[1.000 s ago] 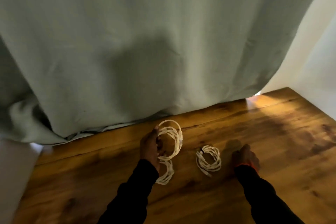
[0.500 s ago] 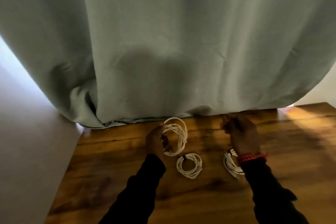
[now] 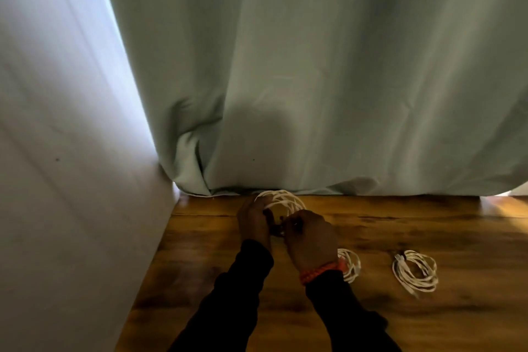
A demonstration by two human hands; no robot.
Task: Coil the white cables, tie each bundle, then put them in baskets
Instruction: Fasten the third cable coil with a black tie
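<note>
- Head view: the left hand (image 3: 253, 221) has its grip curled round the left side of a white cable coil (image 3: 281, 203), holding the loops upright above the bench (image 3: 428, 226).
- The right hand (image 3: 310, 237) meets it at the coil's lower edge, fingers bent and pinching there together with the left; a small dark piece sits between the fingertips (too small to tell what it is).
- An orange band (image 3: 321, 271) circles the right wrist, and both forearms wear dark sleeves (image 3: 237, 288).
- A second white coil (image 3: 351, 264) lies flat on the bench just beside the right wrist, partly hidden behind it.
- A third white coil (image 3: 415, 274) lies flat farther right, apart from the second, with a plug end showing at its upper left.
- The held coil's top edge reaches the hem of a pale green curtain (image 3: 314, 66) that hangs along the back of the bench.
- A pale wall (image 3: 57, 151) stands at the bench's left edge.
</note>
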